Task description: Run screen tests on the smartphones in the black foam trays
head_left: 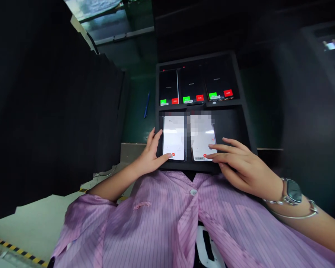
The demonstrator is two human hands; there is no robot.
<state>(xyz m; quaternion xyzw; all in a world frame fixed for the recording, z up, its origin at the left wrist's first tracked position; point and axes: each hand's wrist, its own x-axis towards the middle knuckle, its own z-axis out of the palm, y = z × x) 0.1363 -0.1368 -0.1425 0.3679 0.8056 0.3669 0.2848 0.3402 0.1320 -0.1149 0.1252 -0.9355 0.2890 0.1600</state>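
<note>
Two phones with bright white screens lie side by side in the front row of a black tray (231, 160). On the left phone (173, 136), the thumb of my left hand (152, 154) is at the red button low on the screen, fingers spread by the phone's left edge. My right hand (242, 167) reaches over the right phone (201, 137), one fingertip at its red button and the other fingers apart. Behind them, a left dark phone (169, 85), a middle dark phone (192, 83) and a right dark phone (217, 80) each show a green and a red box.
A blue pen (146, 106) lies on the green tabletop (135, 126) left of the tray. Large black panels (53, 104) rise at the left. At the upper left is a lit screen (106, 22). Yellow-black tape (16, 250) marks the floor.
</note>
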